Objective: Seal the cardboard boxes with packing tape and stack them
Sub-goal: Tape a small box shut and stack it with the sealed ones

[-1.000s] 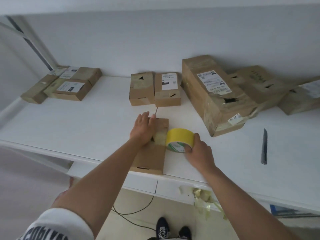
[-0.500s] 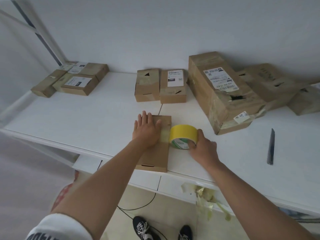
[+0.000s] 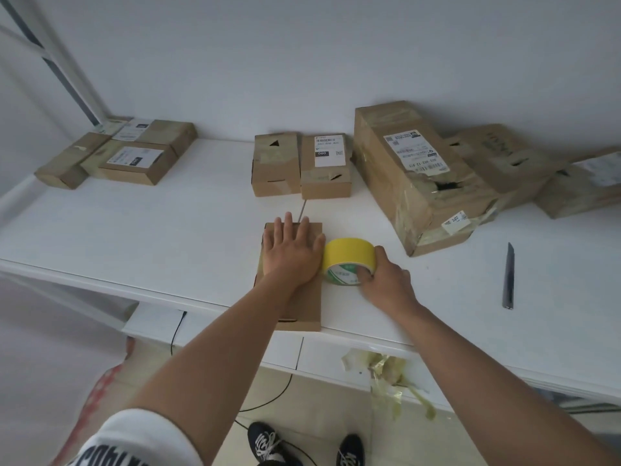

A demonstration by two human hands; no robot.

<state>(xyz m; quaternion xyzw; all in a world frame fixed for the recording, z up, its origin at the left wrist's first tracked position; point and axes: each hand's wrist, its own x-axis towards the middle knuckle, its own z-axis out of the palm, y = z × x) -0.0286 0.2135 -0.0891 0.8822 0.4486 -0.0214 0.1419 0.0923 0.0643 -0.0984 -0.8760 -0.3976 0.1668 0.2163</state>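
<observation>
- Cardboard first: at the tabletop's (image 3: 141, 230) far left corner I see a cluster of flat boxes (image 3: 131, 156), touching one another, well apart from everything else.
- Between that cluster and the middle lies a broad bare stretch of white tabletop, running from the back wall to the near edge.
- At the back edge, centre, two small boxes (image 3: 300, 164) stand side by side, touching.
- My left hand (image 3: 290, 252) lies flat, fingers straight and spread, pressing on the flat box (image 3: 309, 304) whose near end reaches the tabletop's front edge.
- Just beside it, touching its right side, the yellow tape roll (image 3: 349, 260) stands on edge; my right hand (image 3: 386, 284) grips it, fingers curled round the rim.
- Right of the roll a large battered box (image 3: 413, 183) runs diagonally from the back wall, with more boxes (image 3: 544, 176) crowded behind it toward the right corner.
- A knife (image 3: 509, 275) lies alone near the right side, with bare tabletop around it.
</observation>
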